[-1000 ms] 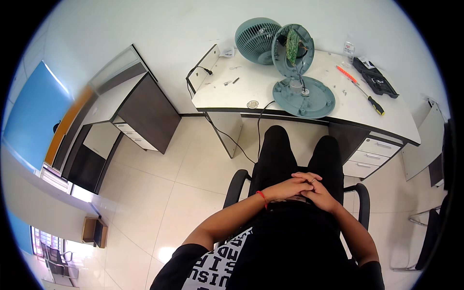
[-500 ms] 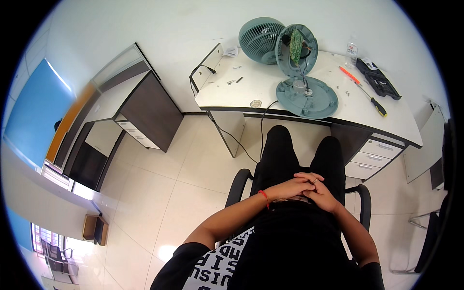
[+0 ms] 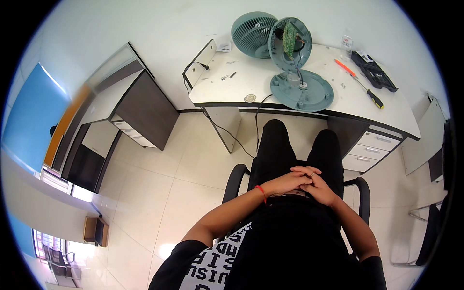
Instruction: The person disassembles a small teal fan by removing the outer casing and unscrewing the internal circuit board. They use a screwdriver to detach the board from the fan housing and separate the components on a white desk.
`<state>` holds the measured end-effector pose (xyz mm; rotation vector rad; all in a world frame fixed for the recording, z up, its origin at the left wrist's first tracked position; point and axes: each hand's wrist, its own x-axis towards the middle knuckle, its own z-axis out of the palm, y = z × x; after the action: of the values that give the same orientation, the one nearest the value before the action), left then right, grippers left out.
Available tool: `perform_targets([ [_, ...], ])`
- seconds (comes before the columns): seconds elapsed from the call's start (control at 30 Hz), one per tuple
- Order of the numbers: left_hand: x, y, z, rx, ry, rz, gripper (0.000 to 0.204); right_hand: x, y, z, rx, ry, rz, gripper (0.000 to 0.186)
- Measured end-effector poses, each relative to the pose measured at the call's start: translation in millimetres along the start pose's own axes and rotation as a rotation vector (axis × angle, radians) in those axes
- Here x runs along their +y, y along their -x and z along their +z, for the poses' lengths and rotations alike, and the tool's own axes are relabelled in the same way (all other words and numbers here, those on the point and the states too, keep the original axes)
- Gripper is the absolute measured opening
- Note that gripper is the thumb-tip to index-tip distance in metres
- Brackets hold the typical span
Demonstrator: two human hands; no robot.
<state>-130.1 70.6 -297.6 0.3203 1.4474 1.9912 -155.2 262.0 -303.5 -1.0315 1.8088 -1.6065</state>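
Observation:
My left hand (image 3: 285,183), with a red cord at its wrist, rests in my lap with its fingers laced into those of my right hand (image 3: 322,190). Both hands are closed together, and no object shows in them. Beyond my knees, a dismantled green fan stands on the white desk (image 3: 217,92). Its caged fan head (image 3: 247,36) lies at the back. In front of it, an opened round housing (image 3: 300,57) is tilted up, with a green circuit board (image 3: 289,39) exposed. The round base plate (image 3: 316,94) sits near the desk's front edge, wires running into it.
On the desk's right lie a screwdriver (image 3: 375,99), an orange-red stick-shaped thing (image 3: 344,66), a black tool case (image 3: 374,72) and a clear bottle (image 3: 346,41). A small round piece (image 3: 250,98) lies by the front edge. A black cable (image 3: 257,121) hangs down beside my left knee.
The view has shifted slightly, so the desk and fan appear a little higher and further left. My hands stay clasped in my lap.

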Motion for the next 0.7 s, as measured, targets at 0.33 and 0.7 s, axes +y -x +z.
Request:
perform_targets([
  [0.33, -8.7, -2.4, -5.7, -0.018, 0.006, 0.007, 0.046, -5.5, -1.0, 1.3, -0.002, -0.002, -0.002, 0.057],
  [0.7, 7.6, 3.1, -0.5, -0.025, 0.055, -0.099, 0.046, 2.0, -1.1, -1.0, -0.013, -0.045, -0.01, 0.057],
])
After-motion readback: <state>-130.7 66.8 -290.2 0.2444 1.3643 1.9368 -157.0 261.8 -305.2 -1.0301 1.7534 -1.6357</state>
